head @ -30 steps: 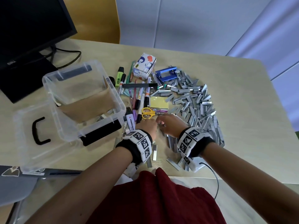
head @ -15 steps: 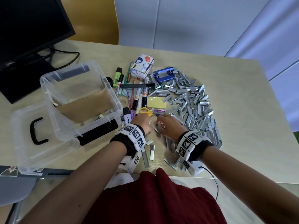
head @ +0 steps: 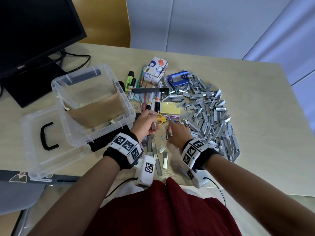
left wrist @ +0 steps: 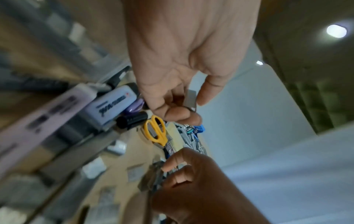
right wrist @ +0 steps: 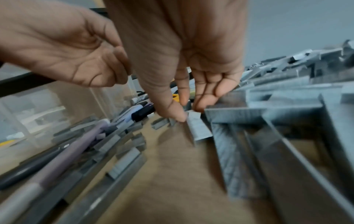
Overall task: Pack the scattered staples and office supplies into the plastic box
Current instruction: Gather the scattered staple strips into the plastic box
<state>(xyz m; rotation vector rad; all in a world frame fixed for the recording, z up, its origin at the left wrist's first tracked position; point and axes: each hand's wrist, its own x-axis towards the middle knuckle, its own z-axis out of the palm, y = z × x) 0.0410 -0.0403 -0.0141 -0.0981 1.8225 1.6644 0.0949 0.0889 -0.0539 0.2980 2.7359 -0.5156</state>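
Observation:
A clear plastic box (head: 104,133) stands open at the left, brown paper and a few staple strips inside. My left hand (head: 153,123) is raised beside the box's near right corner and pinches a grey staple strip (left wrist: 191,98) between thumb and fingers (left wrist: 203,97). My right hand (head: 170,132) is down on the table, thumb and fingers pinching another staple strip (right wrist: 195,125) at the near edge of the big staple pile (head: 208,114). Several loose strips (head: 157,150) lie on the table between my wrists. Yellow scissors (head: 161,118) lie just beyond both hands.
The box's lid (head: 34,150) with its black handle lies at the near left. Markers (head: 153,99), yellow sticky notes (head: 170,108), a blue punch (head: 178,79) and a small white carton (head: 155,70) lie beyond the hands. A monitor (head: 34,31) stands at the far left.
My left hand has risen off the table and drawn left toward the box with a staple strip. The right hand has stayed low at the pile's edge, closing on another strip.

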